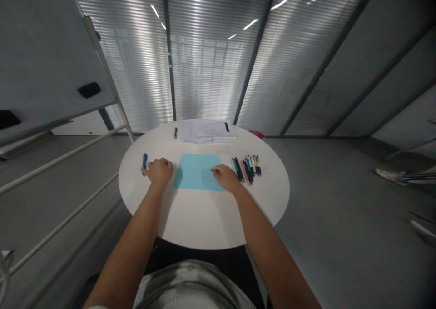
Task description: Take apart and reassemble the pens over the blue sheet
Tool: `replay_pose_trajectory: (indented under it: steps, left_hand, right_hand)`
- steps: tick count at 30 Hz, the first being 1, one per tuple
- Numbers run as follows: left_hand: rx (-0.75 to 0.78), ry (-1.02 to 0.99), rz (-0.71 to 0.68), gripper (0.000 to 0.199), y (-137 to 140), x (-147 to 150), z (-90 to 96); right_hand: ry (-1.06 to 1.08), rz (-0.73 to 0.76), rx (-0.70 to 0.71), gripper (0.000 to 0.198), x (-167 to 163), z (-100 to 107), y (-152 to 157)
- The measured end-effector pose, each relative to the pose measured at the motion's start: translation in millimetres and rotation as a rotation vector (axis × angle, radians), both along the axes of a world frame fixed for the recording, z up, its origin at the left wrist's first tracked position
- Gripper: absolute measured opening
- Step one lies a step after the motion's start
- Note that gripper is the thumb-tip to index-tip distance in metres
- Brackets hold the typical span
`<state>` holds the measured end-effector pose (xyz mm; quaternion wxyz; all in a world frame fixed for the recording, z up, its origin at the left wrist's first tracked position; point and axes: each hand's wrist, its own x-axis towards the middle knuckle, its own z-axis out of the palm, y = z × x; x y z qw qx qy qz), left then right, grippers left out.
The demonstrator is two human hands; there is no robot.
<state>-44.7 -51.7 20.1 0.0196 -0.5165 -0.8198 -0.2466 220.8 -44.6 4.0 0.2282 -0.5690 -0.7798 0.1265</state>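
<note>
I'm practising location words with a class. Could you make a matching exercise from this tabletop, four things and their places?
Things:
1. Light-blue sheet
2. Stack of papers
3. Group of pens
4. Blue pen-like item

Places:
A. Left of the left hand
B. Far side of the table
C. Right of the right hand
D. Around the table's middle

Pairs: 1-D, 2-B, 3-C, 4-A

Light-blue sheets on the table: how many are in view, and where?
1: the light-blue sheet lies on the table, left hand beside it, right hand over its right edge; others could be hidden beneath.
</note>
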Motion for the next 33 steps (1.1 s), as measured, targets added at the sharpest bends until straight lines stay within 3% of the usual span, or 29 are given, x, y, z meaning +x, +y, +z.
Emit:
replay_pose_trajectory:
  steps: [6,9,13,23,26,33]
  left_hand:
    - [-0.046,-0.123,0.019,0.031,2,-8,-0.7]
    - [0.015,-0.077,0.004,0.030,-1,-5,1.6]
    - [0.119,-0.028,0.174,0.036,-5,-2,1.2]
    - [0.024,-0.214,0.220,0.038,3,-25,-9.7]
    - [0.078,-0.275,0.161,0.034,10,-30,-13.8]
    - [0.391,-0.734,-0.246,0.024,23,-7,-20.6]
  right_hand:
    - [-0.009,0.003,0.017,0.026,1,0,-1]
    - [-0.009,0.003,0.011,0.026,0,0,-1]
    - [-0.002,0.004,0.013,0.026,0,1,-1]
    - [0.011,0.018,0.022,0.024,3,-2,0]
    - [0.009,0.017,0.025,0.025,2,-2,0]
    - [0.106,-0.009,0.055,0.027,-1,-3,3]
